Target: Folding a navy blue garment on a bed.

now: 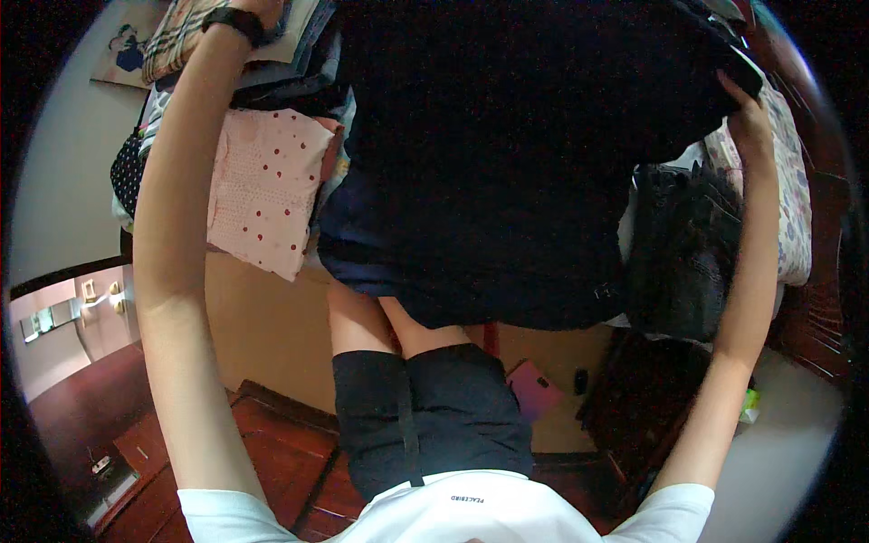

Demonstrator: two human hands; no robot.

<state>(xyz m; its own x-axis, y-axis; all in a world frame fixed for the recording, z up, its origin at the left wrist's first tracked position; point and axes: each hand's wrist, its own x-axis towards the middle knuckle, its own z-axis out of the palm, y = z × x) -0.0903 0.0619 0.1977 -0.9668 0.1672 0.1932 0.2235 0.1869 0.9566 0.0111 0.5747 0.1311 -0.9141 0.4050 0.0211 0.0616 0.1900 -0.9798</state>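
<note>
A large black cloth garment [482,176] spreads before me, its lower edge draped over my thighs. My right hand [750,125] grips its right edge, with the thumb lying on the dark fabric. My left arm reaches up past the left side. Of my left hand [261,8], only the part beyond a black wristband [234,26] shows, and its fingers are cut off by the top of the picture. Close to that wrist lie a plaid cloth [180,41] and some folded dark fabric [292,85]. A pink cloth with red dots [265,183] lies folded beside my left forearm.
Dark folded clothing [682,251] and a floral-patterned cloth [787,190] are piled at the right. A dotted black bag or cloth [127,173] sits at the far left. Dark red wooden furniture [278,441] is at the lower left. A pink-purple object [536,390] lies beyond my lap.
</note>
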